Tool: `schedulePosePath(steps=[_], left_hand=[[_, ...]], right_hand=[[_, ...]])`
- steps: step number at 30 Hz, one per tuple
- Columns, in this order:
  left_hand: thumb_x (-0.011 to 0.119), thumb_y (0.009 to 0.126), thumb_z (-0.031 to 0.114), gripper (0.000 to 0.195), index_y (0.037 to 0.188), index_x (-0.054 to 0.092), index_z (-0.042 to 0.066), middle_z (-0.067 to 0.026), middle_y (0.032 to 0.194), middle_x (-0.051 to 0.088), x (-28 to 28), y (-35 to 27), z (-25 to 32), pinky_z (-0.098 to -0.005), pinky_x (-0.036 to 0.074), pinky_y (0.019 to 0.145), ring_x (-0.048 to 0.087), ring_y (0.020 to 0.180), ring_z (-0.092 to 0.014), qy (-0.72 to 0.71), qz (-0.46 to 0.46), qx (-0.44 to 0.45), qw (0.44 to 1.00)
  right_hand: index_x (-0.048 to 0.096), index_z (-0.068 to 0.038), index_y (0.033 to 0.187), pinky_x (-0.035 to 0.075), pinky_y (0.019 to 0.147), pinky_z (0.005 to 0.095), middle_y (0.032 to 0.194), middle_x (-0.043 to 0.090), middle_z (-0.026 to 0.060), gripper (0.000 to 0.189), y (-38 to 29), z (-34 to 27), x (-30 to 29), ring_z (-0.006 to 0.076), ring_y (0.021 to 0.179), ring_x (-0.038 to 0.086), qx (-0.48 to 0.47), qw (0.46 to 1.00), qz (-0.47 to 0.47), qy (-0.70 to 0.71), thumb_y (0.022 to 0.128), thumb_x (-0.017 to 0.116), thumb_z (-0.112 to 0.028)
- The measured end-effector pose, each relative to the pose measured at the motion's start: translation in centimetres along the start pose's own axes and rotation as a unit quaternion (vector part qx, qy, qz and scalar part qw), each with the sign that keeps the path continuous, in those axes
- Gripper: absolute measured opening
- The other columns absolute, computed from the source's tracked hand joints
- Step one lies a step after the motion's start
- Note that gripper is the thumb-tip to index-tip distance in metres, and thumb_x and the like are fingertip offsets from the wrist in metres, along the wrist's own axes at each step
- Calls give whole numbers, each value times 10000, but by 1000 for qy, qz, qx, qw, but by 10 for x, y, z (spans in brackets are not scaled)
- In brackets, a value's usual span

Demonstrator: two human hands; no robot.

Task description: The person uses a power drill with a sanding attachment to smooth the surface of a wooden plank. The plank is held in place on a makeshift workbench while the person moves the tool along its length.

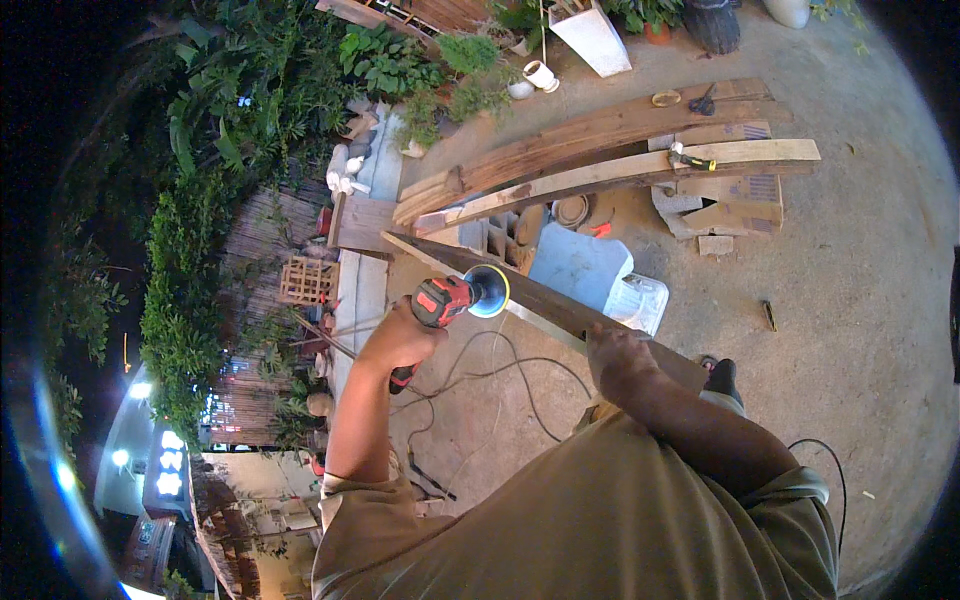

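Note:
My left hand [405, 336] is closed around the grip of a red and black cordless drill [441, 300]. A round disc pad with a yellow rim [489, 291] is fitted to the drill and lies at the near long edge of a wooden plank [551, 300]; whether it touches the wood cannot be told. The plank runs slantwise before me, its dark broad face and paler narrow edge showing. My right hand [624, 364] grips the plank towards its near right end, fingers over the edge.
Beyond lie long wooden boards [555, 146] and a pale beam [577, 176] with a hammer [691, 158] on it. Behind the plank are a blue plastic piece [577, 262], a clear plastic tub [637, 301] and a cardboard box [742, 210]. Cables [525, 361] trail over the concrete floor.

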State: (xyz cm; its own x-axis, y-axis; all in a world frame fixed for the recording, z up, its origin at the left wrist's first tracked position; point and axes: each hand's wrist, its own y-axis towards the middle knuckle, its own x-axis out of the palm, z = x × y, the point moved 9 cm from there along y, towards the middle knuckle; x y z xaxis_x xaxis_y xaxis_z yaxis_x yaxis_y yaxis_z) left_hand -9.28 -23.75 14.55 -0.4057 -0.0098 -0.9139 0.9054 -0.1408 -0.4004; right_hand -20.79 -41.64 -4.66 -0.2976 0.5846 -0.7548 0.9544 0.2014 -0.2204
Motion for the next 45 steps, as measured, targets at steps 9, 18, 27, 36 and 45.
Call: schedulePosePath(steps=[9,18,27,36,45], left_hand=[[687,723,146,385,1092,640,44,-203,938,680,17,-9,23,-376,508,828,650,877,-338,-63,-55,126,988],[691,736,148,382,1101,641,46,-199,940,689,23,-17,33,-393,506,825,655,895,-344,-68,-83,114,988],[672,696,77,350,1040,623,42,-36,779,644,9,-7,8,-329,508,632,574,637,-137,-11,10,65,998],[679,715,69,315,1014,587,34,-29,721,623,5,11,-24,-321,509,549,602,562,-128,-78,-28,-19,996],[675,722,63,237,941,590,35,-20,675,601,12,14,-32,-315,494,523,589,551,-124,-123,-37,15,992]], right_hand=[[644,44,1068,579,793,403,1025,677,210,242,-5,1,-15,339,960,696,11,1000,-18,10,867,569,-67],[662,22,1065,582,782,396,1041,682,211,239,-1,0,0,319,951,696,19,1000,-18,8,885,556,-95],[666,31,1036,585,774,399,1005,698,204,234,-1,-3,-1,316,965,697,3,999,-37,-1,898,538,-106],[647,40,1076,578,786,407,1071,662,216,250,-14,-8,-14,316,994,679,0,999,-24,-27,911,519,-98],[608,43,1097,561,807,412,1096,640,208,265,-5,2,9,326,998,662,6,1000,-24,-6,924,502,-128]])
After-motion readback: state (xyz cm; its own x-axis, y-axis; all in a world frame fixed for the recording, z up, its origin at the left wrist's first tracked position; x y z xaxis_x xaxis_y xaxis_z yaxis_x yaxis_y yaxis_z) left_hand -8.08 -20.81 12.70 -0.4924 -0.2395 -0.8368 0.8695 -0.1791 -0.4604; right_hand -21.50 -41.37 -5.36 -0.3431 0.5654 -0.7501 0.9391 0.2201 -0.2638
